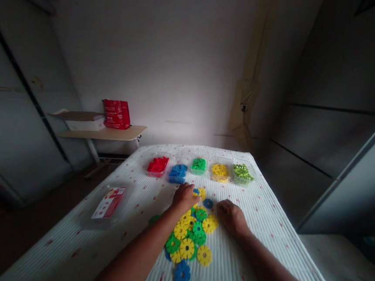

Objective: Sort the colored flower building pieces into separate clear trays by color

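Note:
A pile of flat notched plastic discs [187, 248] in yellow, green and blue lies on the bed-like table between my forearms. My left hand [183, 195] reaches over the far end of this pile, thumb apart from the fingers, beside a yellow disc [201, 194]. Part of its grip is hidden from above. To the right, my right hand [232, 217] rests on the cloth with curled fingers; whatever they may hold is hidden. Close to its fingertips is a single blue disc [208, 203]. Another blue disc [182, 274] lies at the near end.
Clear tubs stand in a row at the back: red pieces [158, 164], blue pieces [178, 172], green pieces [199, 164], yellow pieces [220, 171] and light green pieces [242, 172]. A clear labelled lid [109, 203] lies left on the white ribbed cloth [137, 258]. A red bag [116, 114] stands on a side table.

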{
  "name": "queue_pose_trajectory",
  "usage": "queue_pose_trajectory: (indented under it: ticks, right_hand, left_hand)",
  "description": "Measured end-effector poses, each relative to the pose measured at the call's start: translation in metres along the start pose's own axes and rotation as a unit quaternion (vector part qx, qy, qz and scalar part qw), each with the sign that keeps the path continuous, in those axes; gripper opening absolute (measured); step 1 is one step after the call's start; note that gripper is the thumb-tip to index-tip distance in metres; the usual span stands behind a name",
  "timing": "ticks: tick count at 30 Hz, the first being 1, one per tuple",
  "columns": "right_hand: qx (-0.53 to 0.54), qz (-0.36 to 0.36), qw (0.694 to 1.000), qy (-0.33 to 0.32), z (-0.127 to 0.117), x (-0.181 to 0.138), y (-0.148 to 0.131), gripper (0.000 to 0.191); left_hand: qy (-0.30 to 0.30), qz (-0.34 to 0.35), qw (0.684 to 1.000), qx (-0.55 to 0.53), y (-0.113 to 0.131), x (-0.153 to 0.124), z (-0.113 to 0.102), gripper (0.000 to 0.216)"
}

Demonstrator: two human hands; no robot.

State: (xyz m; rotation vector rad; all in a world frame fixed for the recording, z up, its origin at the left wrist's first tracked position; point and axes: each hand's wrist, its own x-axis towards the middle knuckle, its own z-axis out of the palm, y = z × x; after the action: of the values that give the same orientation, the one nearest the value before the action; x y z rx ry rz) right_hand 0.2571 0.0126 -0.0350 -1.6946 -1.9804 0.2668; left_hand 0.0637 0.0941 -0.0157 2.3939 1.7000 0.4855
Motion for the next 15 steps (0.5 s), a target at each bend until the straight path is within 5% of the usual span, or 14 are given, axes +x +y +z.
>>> queue_pose_trajectory:
  ticks: [9,15]
  right_hand:
    - [-0.029,-0.003,1.000,-0.002,0.001,0.001,0.000,0.023]
    - [-0.035,0.010,0.999,-0.001,-0.002,0.001,-0.006,0.022]
  left_hand:
    - [-0.035,0.032,0.998,-0.042,-0.024,-0.016,0.002,0.026]
    - [-0.012,-0.011,1.000,-0.019,-0.011,-0.004,-0.001,0.030]
